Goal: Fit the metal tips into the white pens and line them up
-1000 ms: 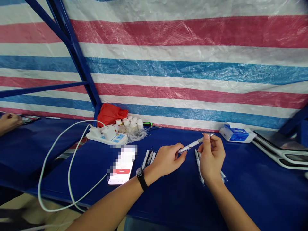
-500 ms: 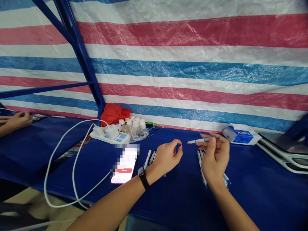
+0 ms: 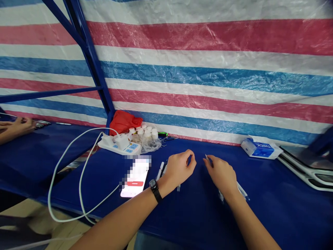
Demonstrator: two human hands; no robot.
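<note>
Both hands are near the middle of the frame, apart from each other, with a narrow strip of blue table [image 3: 192,215] between them. The left hand [image 3: 180,168], with a watch [image 3: 153,184] on its wrist, is loosely curled, thumb and forefinger bowed toward each other around a small gap. Beside and partly beneath it lie some white pens [image 3: 160,170]. The right hand [image 3: 222,174] is palm down; the tip of a pen [image 3: 206,157] pokes out by its thumb and forefinger, but whether the hand grips it cannot be told. Clear-ended pens show on the table on both sides of its wrist.

Left of centre lies a lit phone [image 3: 134,180], partly blurred out, near a looping white cable [image 3: 51,184]. Behind it are a power strip [image 3: 134,148], a red bag [image 3: 123,121] and white-capped bottles [image 3: 147,133]. A blue-and-white box [image 3: 261,148] sits at right, near the stacked devices [image 3: 309,173]. At the left edge, a co-worker's hand [image 3: 22,127] is beside more pens [image 3: 42,123].
</note>
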